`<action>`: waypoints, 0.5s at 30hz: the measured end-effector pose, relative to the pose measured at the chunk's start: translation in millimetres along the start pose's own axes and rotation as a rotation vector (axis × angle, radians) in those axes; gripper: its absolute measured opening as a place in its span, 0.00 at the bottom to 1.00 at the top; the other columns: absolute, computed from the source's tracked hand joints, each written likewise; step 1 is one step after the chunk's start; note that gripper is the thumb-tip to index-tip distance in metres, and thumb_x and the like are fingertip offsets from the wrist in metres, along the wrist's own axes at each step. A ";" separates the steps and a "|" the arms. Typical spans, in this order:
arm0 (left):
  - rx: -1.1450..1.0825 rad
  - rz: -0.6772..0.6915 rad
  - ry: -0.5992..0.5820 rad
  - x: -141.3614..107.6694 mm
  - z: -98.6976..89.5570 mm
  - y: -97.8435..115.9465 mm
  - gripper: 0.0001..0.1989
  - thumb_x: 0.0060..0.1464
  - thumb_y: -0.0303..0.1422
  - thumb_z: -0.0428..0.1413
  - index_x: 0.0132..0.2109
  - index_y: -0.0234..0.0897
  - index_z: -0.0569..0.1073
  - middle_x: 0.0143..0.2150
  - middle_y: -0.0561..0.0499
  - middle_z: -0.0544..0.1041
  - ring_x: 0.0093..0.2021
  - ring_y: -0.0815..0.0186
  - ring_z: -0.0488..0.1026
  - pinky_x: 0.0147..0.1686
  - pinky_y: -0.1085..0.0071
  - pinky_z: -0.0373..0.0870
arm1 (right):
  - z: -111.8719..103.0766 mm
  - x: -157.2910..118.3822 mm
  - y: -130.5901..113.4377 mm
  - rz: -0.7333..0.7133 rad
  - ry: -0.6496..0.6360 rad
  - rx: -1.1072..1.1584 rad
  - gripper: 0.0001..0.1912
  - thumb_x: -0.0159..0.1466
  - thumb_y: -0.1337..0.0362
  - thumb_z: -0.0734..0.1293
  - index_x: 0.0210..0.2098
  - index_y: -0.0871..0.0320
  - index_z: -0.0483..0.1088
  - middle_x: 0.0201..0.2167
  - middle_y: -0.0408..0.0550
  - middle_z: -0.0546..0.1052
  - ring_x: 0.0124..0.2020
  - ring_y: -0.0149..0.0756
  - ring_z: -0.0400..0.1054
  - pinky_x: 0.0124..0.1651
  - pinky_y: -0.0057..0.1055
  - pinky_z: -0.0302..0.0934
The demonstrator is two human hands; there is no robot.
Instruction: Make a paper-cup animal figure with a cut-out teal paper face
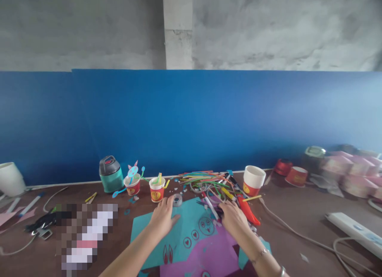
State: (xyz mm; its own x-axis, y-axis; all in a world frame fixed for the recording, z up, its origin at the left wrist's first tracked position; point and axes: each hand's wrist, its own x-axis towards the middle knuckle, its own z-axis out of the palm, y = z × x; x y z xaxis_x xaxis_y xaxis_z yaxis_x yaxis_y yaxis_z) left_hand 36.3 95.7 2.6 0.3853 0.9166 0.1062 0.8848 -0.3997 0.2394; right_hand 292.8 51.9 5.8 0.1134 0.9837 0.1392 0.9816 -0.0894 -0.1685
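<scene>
My left hand (164,216) rests on a sheet of turquoise paper (146,229), its thumb apart from the fingers and nothing held. Just beyond its fingertips lies a roll of clear tape (177,200). The paper bears a drawn face (206,226), two circles with hearts and a pair of ear shapes. My right hand (234,216) curls over dark-bladed scissors (203,204), whose handle is mostly hidden beneath the fingers. A white marker (211,207) lies beside it. Purple paper (205,253) overlaps the turquoise sheet.
Bundled pipe cleaners (209,181), a red pouch (248,210) and a paper cup (253,179) are near my right hand. Two decorated cups (156,189) stand behind, beside a teal jar (111,175). A power strip (355,231) and cable lie right; a blue partition (191,118) rises behind.
</scene>
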 end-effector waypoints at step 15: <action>-0.025 0.069 -0.401 -48.1 -14.0 9.4 0.54 0.35 0.49 0.63 0.66 0.37 0.49 0.68 0.35 0.42 0.67 0.43 0.35 0.60 0.43 0.39 | -17.9 -4.0 14.7 0.025 -0.096 0.049 0.20 0.50 0.76 0.62 0.40 0.57 0.74 0.38 0.56 0.78 0.41 0.49 0.71 0.39 0.34 0.56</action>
State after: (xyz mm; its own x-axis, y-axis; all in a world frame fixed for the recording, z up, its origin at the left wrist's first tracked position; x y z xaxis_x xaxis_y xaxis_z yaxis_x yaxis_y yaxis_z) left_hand 22.4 47.8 13.3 0.5195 0.8138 -0.2604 0.8486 -0.4556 0.2690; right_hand 309.5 43.9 20.2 0.1207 0.9919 0.0404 0.9696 -0.1091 -0.2189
